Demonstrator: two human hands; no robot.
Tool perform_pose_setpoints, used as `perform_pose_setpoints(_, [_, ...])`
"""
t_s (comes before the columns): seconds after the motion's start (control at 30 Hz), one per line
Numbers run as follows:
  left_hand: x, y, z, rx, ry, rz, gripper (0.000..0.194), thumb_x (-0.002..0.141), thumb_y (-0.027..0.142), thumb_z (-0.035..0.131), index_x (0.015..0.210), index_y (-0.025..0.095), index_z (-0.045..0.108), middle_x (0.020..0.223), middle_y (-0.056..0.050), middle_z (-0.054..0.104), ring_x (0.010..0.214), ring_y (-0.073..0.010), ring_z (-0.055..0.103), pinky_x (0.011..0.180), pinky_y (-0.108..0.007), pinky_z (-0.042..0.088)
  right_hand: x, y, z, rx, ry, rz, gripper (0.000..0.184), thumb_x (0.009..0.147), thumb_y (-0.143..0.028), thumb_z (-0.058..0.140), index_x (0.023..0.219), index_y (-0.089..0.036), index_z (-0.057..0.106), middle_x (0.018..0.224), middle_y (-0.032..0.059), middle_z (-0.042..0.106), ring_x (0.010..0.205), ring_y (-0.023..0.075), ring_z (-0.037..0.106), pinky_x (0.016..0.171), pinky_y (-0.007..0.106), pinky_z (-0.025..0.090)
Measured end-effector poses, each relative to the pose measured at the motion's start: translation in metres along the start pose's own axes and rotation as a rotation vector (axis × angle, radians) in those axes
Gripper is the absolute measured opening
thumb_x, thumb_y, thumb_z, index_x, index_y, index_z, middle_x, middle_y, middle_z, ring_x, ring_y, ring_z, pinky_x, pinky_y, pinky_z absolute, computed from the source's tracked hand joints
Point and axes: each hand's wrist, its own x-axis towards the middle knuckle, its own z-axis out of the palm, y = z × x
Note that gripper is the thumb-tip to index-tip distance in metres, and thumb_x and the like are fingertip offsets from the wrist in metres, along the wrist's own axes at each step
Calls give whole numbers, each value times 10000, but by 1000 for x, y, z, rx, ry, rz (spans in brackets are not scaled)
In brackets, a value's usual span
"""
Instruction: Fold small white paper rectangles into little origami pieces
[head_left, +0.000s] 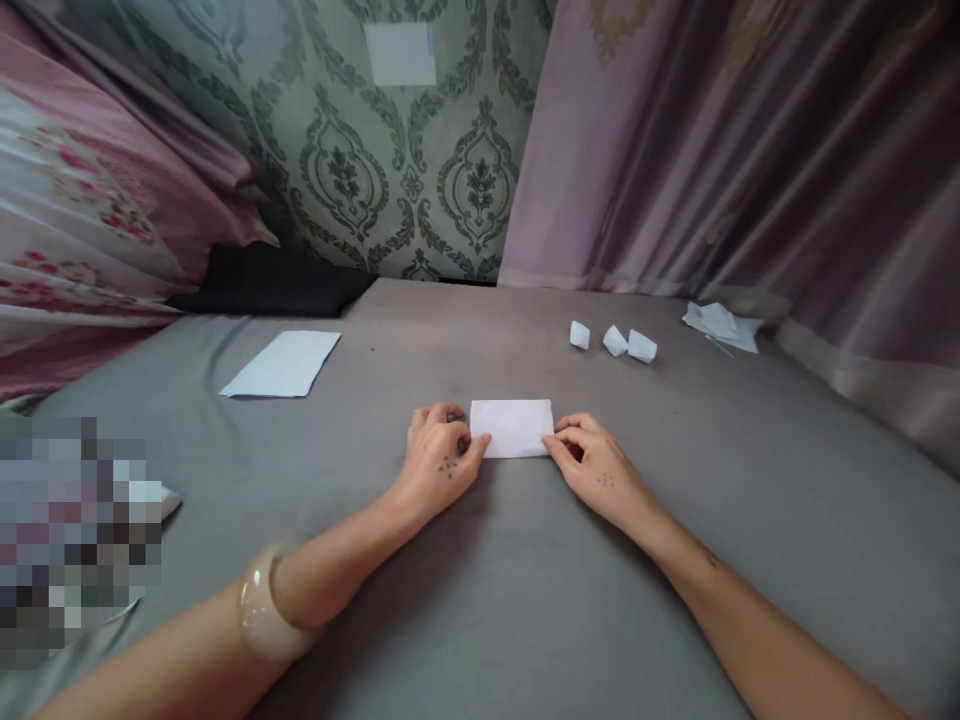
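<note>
On the grey bedspread (675, 570), white paper (512, 428), short edges apparently pinched lightly by left hand (439, 460) and right hand (592, 465), best kept square.

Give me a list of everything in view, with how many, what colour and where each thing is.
Folded paper rectangle: one, white, between the hands.
Paper sheet: one, pale white, on the cloth at left.
Small folded paper pieces: three, white, far side of the cloth.
Crumpled paper: one bunch, white, far right.
Cloth surface: one, grey, under everything.
Damask wallpaper: one, green-grey, behind.
Curtain: one, mauve, right.
Floral fabric: one, pink and white, left.
Bangle: one, cream, left wrist.
Left hand, right hand: two, both on the rectangle's ends.
</note>
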Motion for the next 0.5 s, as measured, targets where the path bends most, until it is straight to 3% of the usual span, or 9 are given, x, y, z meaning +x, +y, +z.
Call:
perform_pose_setpoints(0.17, [2, -8, 6, 25, 40, 31, 340, 840, 368, 543, 604, 162, 675, 1104, -119, 582, 1020, -302, 458, 898, -485, 401, 2, -2, 5, -46, 44, 51, 311, 863, -376, 490, 653, -190, 624, 989, 67, 586, 651, 134, 541, 690, 316, 429])
perform_pose_setpoints(0.5, [5, -10, 8, 20, 53, 44, 308, 808, 360, 592, 579, 164, 657, 1050, -116, 586, 987, -290, 468, 860, -462, 414, 5, -3, 9, -109, 67, 95, 320, 833, -380, 513, 574, -196, 543, 982, 62, 586, 709, 159, 559, 701, 331, 425])
